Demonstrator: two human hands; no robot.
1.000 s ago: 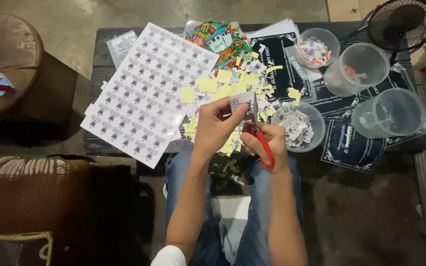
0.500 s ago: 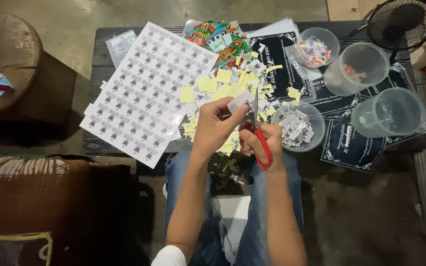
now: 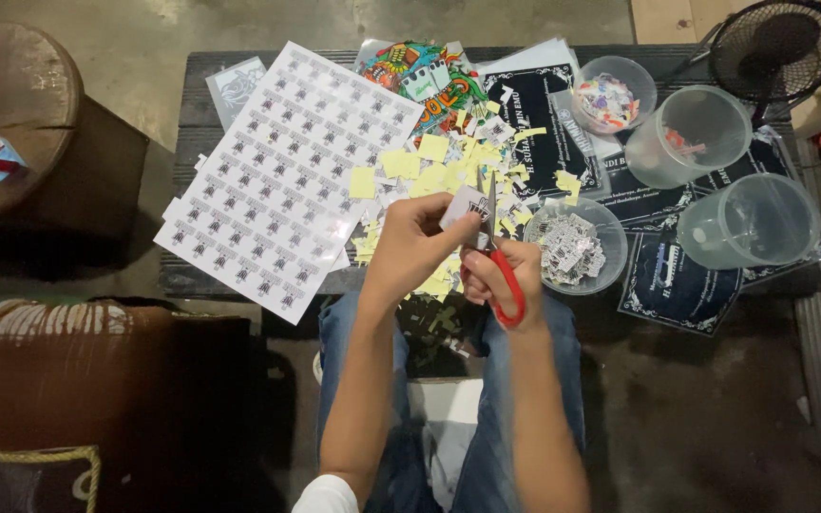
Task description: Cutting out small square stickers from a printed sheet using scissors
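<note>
My left hand (image 3: 413, 245) pinches a small printed sticker piece (image 3: 462, 205) above the near edge of a low dark table (image 3: 203, 87). My right hand (image 3: 505, 269) grips red-handled scissors (image 3: 501, 266), blades pointing up and meeting the piece. Yellow and white paper scraps (image 3: 429, 171) lie scattered under and beyond both hands. A large white sheet of small printed stickers (image 3: 277, 171) lies tilted to the left of my left hand.
A clear bowl of cut stickers (image 3: 572, 247) sits right of the scissors. Three more clear plastic containers (image 3: 696, 133) stand at the back right, beside a black fan (image 3: 776, 43). Dark printed sheets (image 3: 677, 285) cover the table's right side. A round wooden stool (image 3: 11, 114) stands left.
The small piece has turned a little in my left hand while the scissors stay against it. Both hands remain in the same place.
</note>
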